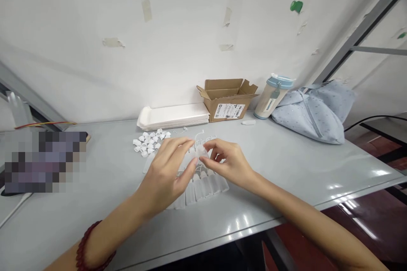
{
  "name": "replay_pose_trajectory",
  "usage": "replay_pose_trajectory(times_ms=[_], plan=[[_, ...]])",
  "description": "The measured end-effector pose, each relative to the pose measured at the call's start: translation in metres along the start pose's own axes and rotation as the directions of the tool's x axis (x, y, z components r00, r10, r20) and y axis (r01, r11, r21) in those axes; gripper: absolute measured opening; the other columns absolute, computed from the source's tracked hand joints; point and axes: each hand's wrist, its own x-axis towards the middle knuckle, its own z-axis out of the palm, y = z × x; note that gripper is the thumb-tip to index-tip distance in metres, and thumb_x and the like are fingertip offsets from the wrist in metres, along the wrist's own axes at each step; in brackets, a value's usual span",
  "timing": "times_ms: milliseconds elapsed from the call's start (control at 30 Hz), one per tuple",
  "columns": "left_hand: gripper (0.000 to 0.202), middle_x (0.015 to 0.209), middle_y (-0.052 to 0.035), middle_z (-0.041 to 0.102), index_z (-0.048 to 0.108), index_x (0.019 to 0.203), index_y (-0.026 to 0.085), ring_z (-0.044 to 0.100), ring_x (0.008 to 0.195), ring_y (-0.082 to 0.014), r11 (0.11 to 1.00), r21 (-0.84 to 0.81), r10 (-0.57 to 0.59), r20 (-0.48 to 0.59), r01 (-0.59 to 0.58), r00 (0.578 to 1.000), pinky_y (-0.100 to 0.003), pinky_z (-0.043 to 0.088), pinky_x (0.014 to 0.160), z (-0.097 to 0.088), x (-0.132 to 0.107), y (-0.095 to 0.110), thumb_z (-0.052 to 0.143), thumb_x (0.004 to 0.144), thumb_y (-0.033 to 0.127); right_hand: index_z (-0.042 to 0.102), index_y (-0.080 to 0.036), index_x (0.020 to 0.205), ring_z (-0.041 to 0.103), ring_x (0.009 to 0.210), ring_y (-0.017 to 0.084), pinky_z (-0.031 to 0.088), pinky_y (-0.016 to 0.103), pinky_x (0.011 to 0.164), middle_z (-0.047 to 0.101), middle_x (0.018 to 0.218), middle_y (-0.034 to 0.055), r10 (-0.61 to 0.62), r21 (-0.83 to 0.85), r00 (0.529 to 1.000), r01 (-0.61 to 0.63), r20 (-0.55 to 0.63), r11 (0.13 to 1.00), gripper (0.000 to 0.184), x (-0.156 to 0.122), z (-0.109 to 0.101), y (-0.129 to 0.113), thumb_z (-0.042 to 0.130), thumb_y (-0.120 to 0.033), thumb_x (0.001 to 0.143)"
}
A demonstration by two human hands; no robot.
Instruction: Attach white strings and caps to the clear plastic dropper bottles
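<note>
My left hand point(170, 165) is curved around a small translucent plastic bottle point(200, 151), thumb below and fingers above. From the other side my right hand point(227, 159) pinches the same bottle's right end between thumb and forefinger. Much of the bottle is hidden by fingers. Below the hands, several similar bottles point(206, 186) lie side by side in a row on the table, with thin pale strips at their tops. Another group behind is partly covered by my hands. A loose pile of small white caps point(148, 142) lies just beyond my left hand.
On the grey table point(280, 169), a white stack of flat packs point(176, 116) and an open cardboard box point(227, 101) stand against the wall. Right of them are a tumbler point(273, 97) and a light blue bag point(311, 114). A blurred-out flat object point(44, 161) lies at left.
</note>
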Motion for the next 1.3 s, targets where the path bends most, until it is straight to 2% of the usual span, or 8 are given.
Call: replay_pose_trajectory(times_ms=[133,300,500,633,767,867,1133,1300], plan=[[0.041,0.114,-0.0148,0.062,0.048,0.124,0.013,0.055,0.106,-0.0292,0.978,0.075,0.186,0.116,-0.195,0.976,-0.045,0.05,0.087,0.007,0.005,0.003,0.058,0.085,0.015,0.059,-0.017,0.085,0.053,0.053,0.007,0.046,0.02,0.048,0.064,0.078,0.0012,0.123,0.074,0.992,-0.125,0.034,0.989,0.015,0.004,-0.008,-0.003,0.066,-0.025,0.076],[0.034,0.11,-0.0187,0.065,0.053,0.115,0.007,0.056,0.103,-0.0337,0.946,0.206,0.223,0.15,-0.251,0.963,-0.047,0.051,0.079,0.021,0.011,0.01,0.06,0.084,0.02,0.06,-0.016,0.08,0.055,0.052,0.009,0.044,0.021,0.046,0.062,0.069,0.0001,0.26,0.061,0.962,-0.266,0.085,0.962,0.014,0.007,-0.018,-0.006,0.067,-0.025,0.072],[0.033,0.11,-0.0176,0.066,0.055,0.113,0.008,0.056,0.1,-0.0325,0.976,0.13,0.154,0.172,-0.177,0.973,-0.045,0.051,0.077,0.034,0.021,0.019,0.061,0.081,0.015,0.063,-0.013,0.078,0.064,0.051,0.013,0.051,0.023,0.049,0.064,0.061,0.0009,0.401,0.198,0.889,-0.444,0.221,0.874,0.008,0.015,-0.039,-0.006,0.062,-0.02,0.073],[0.032,0.102,-0.0109,0.067,0.058,0.109,0.015,0.056,0.098,-0.0289,0.996,-0.081,-0.004,0.186,0.02,0.983,-0.044,0.051,0.079,0.042,0.023,0.03,0.065,0.079,0.02,0.068,-0.013,0.07,0.066,0.053,0.014,0.053,0.023,0.052,0.068,0.062,0.0033,0.442,0.145,0.802,-0.532,0.402,0.834,0.012,0.02,-0.067,-0.002,0.059,-0.02,0.074],[0.032,0.092,-0.0076,0.063,0.063,0.102,0.018,0.058,0.086,-0.0232,0.95,-0.196,-0.162,0.358,0.244,0.92,-0.036,0.054,0.068,0.048,0.019,0.042,0.07,0.072,0.023,0.07,-0.014,0.068,0.063,0.047,0.012,0.05,0.021,0.045,0.072,0.068,0.0045,0.456,-0.048,0.663,-0.536,0.594,0.843,0.014,0.022,-0.085,0.005,0.058,-0.018,0.072],[0.035,0.093,-0.008,0.058,0.064,0.103,0.018,0.058,0.078,-0.0215,0.931,-0.144,-0.241,0.452,0.336,0.859,-0.035,0.053,0.064,0.052,0.014,0.048,0.071,0.07,0.025,0.068,-0.014,0.065,0.063,0.046,0.012,0.049,0.021,0.045,0.071,0.065,0.0032,0.453,-0.132,0.605,-0.499,0.655,0.857,0.014,0.023,-0.086,0.01,0.056,-0.016,0.07],[0.02,0.082,-0.0072,0.061,0.061,0.088,0.016,0.055,0.083,-0.0257,0.979,-0.039,-0.155,0.491,0.2,0.857,-0.041,0.05,0.07,0.06,0.008,0.054,0.07,0.071,0.024,0.064,-0.013,0.063,0.063,0.045,0.011,0.049,0.021,0.046,0.067,0.061,0.0001,0.467,-0.229,0.524,-0.456,0.712,0.86,0.015,0.025,-0.077,0.02,0.049,-0.011,0.066],[0.016,0.082,-0.0066,0.063,0.06,0.085,0.018,0.055,0.082,-0.0256,0.971,-0.021,-0.199,0.487,0.239,0.851,-0.04,0.05,0.069,0.062,0.007,0.053,0.068,0.071,0.022,0.064,-0.013,0.065,0.062,0.046,0.011,0.049,0.021,0.048,0.066,0.06,-0.0001,0.466,-0.247,0.5,-0.443,0.729,0.862,0.015,0.025,-0.076,0.02,0.049,-0.011,0.067]])
